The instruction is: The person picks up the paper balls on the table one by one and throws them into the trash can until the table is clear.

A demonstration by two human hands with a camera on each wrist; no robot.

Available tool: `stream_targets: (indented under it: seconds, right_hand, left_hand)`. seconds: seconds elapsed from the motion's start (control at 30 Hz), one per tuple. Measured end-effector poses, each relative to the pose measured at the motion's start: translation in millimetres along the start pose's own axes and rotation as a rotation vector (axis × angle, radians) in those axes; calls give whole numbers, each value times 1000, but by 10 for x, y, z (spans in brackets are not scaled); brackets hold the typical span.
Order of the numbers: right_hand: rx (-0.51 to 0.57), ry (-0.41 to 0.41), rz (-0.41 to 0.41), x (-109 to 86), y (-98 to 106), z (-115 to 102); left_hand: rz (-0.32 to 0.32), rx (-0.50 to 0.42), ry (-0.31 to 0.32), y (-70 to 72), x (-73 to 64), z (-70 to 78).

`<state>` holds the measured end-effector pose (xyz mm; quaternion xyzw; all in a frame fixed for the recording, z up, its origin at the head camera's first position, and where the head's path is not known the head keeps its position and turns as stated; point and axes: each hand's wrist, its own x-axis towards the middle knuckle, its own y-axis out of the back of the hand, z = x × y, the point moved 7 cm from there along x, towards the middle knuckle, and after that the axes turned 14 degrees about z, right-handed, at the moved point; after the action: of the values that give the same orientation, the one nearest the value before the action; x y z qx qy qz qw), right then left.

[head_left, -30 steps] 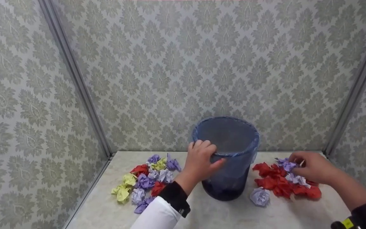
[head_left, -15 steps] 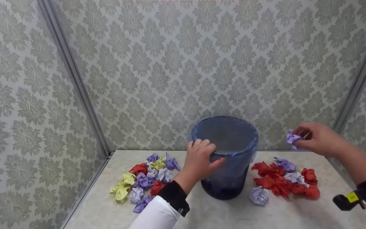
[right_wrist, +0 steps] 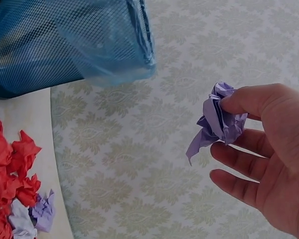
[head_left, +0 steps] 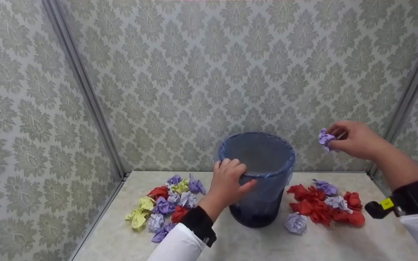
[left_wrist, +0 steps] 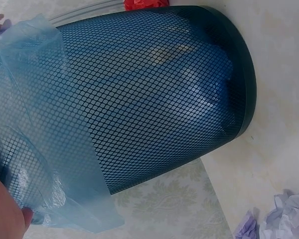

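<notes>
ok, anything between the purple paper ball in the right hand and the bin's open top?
Nothing visible. The right hand pinches the purple paper ball in open air right of the mesh bin, whose opening is uncovered; the left hand only grips the near-left rim.

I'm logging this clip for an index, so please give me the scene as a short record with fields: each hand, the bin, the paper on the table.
left hand: grips the rim of the bin
right hand: raised to the right of the bin, fingers pinching a purple paper ball
bin: dark mesh, upright on the table, blue liner folded over the rim
left pile: purple, yellow and red crumpled paper
right pile: mostly red, some purple
</notes>
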<state>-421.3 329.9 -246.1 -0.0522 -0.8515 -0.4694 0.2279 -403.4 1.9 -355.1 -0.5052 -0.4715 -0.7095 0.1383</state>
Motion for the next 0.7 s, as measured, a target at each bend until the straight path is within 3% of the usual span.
stream_targets:
  seconds: [0.23, 0.7]
  right_hand:
    - [35, 29, 1, 140, -93, -283]
    - [68, 69, -57, 437, -585, -881]
  left_hand:
    - [-16, -10, 9, -13, 0, -4]
    - [-13, -10, 3, 1, 8, -2]
